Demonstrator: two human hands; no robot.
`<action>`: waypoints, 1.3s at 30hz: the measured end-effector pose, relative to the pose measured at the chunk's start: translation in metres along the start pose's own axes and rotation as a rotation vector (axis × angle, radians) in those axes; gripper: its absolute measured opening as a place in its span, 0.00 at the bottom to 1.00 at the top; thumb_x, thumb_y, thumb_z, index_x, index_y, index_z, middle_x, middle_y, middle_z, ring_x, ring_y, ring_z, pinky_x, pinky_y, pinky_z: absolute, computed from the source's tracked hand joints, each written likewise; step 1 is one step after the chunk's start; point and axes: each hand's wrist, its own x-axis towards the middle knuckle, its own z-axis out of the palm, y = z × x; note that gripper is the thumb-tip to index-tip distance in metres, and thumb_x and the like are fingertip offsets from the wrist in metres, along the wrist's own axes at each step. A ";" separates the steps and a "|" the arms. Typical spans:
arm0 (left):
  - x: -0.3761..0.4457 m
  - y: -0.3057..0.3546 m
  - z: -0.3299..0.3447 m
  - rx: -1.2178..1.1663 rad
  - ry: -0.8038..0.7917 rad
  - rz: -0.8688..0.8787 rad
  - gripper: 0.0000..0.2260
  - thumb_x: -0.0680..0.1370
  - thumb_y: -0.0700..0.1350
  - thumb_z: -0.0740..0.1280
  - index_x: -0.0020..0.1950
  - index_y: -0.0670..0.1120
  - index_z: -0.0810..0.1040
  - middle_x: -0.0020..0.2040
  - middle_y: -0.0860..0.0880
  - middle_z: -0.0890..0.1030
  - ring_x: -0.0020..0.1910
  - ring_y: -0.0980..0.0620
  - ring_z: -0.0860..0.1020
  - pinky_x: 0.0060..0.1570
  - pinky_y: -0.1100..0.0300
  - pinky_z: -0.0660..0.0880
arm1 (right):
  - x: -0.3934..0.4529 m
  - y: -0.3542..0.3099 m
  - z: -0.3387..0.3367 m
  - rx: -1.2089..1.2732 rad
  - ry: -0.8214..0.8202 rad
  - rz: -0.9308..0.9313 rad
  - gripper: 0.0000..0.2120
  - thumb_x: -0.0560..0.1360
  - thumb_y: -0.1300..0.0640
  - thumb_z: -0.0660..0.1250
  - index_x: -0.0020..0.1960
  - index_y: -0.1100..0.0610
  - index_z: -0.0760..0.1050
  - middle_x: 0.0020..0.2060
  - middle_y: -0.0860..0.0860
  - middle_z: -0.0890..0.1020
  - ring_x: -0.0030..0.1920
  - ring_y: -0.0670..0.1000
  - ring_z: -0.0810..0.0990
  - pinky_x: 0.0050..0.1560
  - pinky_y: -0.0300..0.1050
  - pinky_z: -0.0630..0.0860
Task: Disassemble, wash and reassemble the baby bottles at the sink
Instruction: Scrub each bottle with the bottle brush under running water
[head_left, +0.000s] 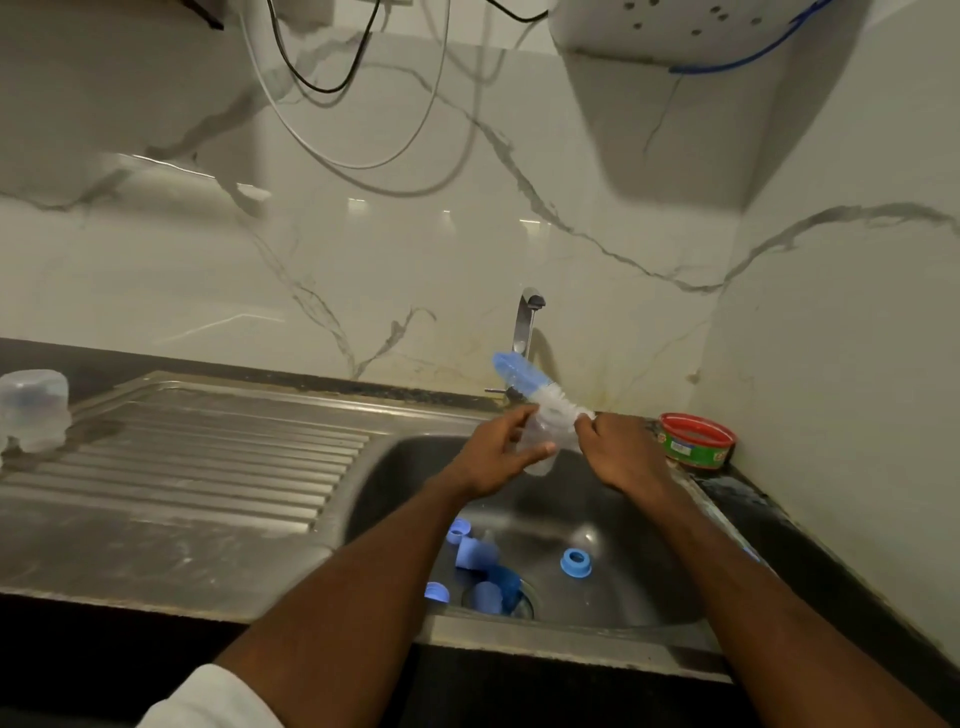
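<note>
A clear baby bottle (543, 447) is held in the air over the far side of the sink basin (613, 499), just in front of the tap (525, 325). A bottle brush (524, 379), blue at its free end and white-bristled nearer the hands, sticks up and away across the bottle; motion blur hides whether its bristles are inside the bottle or only against it.

The left hand (501, 452) makes its grip round the bottle's body, thumb and fingers curled about it. The right hand (618, 449) has its grip pinched together on the brush's near end.

Down in the basin, near its front edge, lie loose blue parts: a ring (575, 562) on its own and a cluster of caps and collars (480, 569) around the drain. A clear cover (34, 408) stands at the far left corner of the draining board (208, 457), and a red-rimmed tub (696, 440) sits on the tabletop at the sink's far right corner.

This looks like the scrubbing step. To do it well, the bottle wants a firm, steady hold while the brush is turned and worked to the bottom and up to the neck threads, where residue likely collects. Keeping both over the basin would catch drips; wet plastic may slip, so the hold should not loosen.
</note>
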 end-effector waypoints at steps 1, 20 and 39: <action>0.002 -0.001 -0.001 0.049 0.096 0.010 0.25 0.77 0.54 0.74 0.71 0.52 0.72 0.63 0.54 0.79 0.60 0.56 0.79 0.58 0.58 0.79 | 0.000 0.000 0.000 -0.009 -0.001 -0.009 0.23 0.85 0.46 0.52 0.57 0.61 0.80 0.51 0.61 0.83 0.46 0.57 0.79 0.52 0.51 0.78; -0.006 0.012 -0.011 0.920 0.604 -0.027 0.29 0.67 0.57 0.80 0.59 0.52 0.68 0.53 0.51 0.73 0.49 0.52 0.72 0.38 0.58 0.76 | -0.014 -0.031 0.005 0.914 -0.460 0.463 0.14 0.83 0.54 0.57 0.39 0.54 0.69 0.26 0.49 0.67 0.21 0.46 0.62 0.19 0.36 0.57; 0.000 0.005 -0.008 1.165 0.487 0.371 0.28 0.61 0.51 0.82 0.54 0.48 0.74 0.51 0.49 0.75 0.47 0.51 0.71 0.32 0.62 0.67 | -0.008 -0.033 0.005 1.663 -0.607 0.666 0.18 0.79 0.63 0.50 0.32 0.54 0.61 0.22 0.47 0.58 0.17 0.44 0.55 0.13 0.36 0.52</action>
